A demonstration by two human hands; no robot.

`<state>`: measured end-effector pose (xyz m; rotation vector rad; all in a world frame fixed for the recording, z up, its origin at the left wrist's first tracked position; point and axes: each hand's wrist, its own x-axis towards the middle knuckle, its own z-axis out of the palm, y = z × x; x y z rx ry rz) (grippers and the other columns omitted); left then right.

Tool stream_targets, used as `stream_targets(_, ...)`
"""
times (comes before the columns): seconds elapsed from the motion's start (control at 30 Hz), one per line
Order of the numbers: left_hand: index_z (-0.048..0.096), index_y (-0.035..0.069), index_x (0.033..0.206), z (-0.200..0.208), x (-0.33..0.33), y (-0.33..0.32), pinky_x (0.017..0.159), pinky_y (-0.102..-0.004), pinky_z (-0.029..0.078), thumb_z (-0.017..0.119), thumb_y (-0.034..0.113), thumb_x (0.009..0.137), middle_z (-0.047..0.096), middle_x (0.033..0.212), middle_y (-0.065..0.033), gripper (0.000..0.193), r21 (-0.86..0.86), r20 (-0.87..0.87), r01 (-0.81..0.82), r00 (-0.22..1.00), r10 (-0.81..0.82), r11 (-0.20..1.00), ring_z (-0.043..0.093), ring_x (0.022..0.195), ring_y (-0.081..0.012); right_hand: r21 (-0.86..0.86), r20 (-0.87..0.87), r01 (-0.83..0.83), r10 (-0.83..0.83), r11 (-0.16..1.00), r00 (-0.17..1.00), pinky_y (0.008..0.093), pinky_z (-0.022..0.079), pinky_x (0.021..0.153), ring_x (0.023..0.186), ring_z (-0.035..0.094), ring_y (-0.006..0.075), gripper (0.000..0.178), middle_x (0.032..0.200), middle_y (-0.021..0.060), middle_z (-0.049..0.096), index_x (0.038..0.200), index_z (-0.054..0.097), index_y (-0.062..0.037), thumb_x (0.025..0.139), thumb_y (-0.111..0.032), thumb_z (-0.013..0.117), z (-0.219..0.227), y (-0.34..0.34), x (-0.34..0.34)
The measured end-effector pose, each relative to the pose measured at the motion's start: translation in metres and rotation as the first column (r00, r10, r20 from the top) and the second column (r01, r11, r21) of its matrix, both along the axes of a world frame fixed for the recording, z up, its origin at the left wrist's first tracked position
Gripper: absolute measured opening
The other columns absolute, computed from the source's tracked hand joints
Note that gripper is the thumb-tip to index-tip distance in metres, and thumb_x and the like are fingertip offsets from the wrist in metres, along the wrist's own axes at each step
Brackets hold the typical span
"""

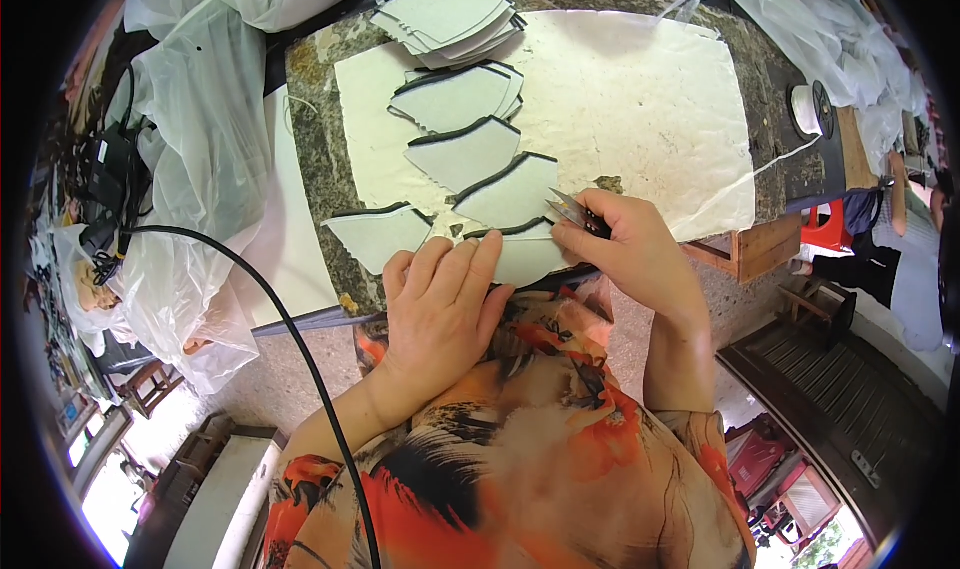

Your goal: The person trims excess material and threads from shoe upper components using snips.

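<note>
My left hand (435, 299) lies with its fingers stretched out over the near edge of the board, fingertips pressing on a pale fabric piece (528, 259) with a dark edge strip. My right hand (638, 249) is closed around small scissors (570, 209), their blades parted and pointing up and left, just above that piece's dark edge. Beyond it lies a similar curved piece (508, 194). Another pale piece (380, 237) sits left of my left hand, partly under its fingertips. Farther off, more such pieces (465, 154) overlap in a row up to a thick stack (445, 19).
White paper (640, 119) covers much of the worn board (318, 149). A white thread spool (808, 111) stands at right, its cord trailing over the paper. Clear plastic bags (205, 119) lie at left, and a black cable (290, 319) crosses the view. A red stool (826, 229) stands beyond.
</note>
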<state>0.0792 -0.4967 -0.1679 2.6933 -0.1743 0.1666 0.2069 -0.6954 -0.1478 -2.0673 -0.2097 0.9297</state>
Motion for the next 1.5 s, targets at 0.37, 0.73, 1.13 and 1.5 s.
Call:
stream_targets(0.37,0.062,0.017,0.132,0.007,0.004,0.0,0.091,-0.0433,0.035,0.073,0.023,0.083,0.056,0.109,-0.004,0.05,0.075,-0.019,0.08,0.997,-0.079,0.994,0.052,0.106,-0.0232,-0.089,0.24,-0.05,0.071,0.995,0.968,0.0336,0.042,0.058,0.06,0.049,0.0177,0.029,0.067,0.0123,0.055,0.083,0.056,0.0029,0.088,-0.022,0.072,-0.002,0.002,0.002)
stream_targets(0.73,0.062,0.022,0.135,0.013,0.015,-0.005,0.089,-0.0442,0.035,0.073,0.02,0.08,0.049,0.096,-0.0048,0.055,0.119,-0.059,0.127,0.991,-0.121,0.985,0.05,0.101,-0.0257,-0.143,0.407,-0.117,0.166,0.983,0.898,0.04,0.044,0.061,0.068,0.058,0.035,0.031,0.075,0.0163,0.06,0.088,0.058,-0.0016,0.088,-0.03,0.07,-0.011,0.003,0.004)
stream_targets(1.13,0.063,0.022,0.133,0.017,0.024,-0.008,0.089,-0.0449,0.035,0.071,0.02,0.08,0.048,0.091,-0.0055,0.054,0.089,-0.092,0.135,0.988,-0.127,0.987,0.049,0.097,-0.0264,-0.194,0.534,-0.114,0.202,0.974,0.821,0.0459,0.047,0.064,0.077,0.062,0.0385,0.025,0.08,0.0153,0.061,0.092,0.057,-0.0054,0.089,-0.028,0.068,-0.014,0.005,-0.006)
stream_targets(1.5,0.063,0.01,0.124,-0.001,0.01,-0.007,0.097,-0.0449,0.035,0.085,0.03,0.074,0.052,0.121,-0.0091,0.058,-0.064,-0.06,-0.069,0.996,0.065,0.996,0.045,0.114,-0.0309,-0.02,0.341,-0.029,0.034,0.999,0.939,0.0362,0.049,0.067,0.074,0.063,0.0256,0.025,0.082,0.0113,0.065,0.096,0.063,-0.0018,0.089,-0.024,0.071,-0.007,-0.001,-0.006)
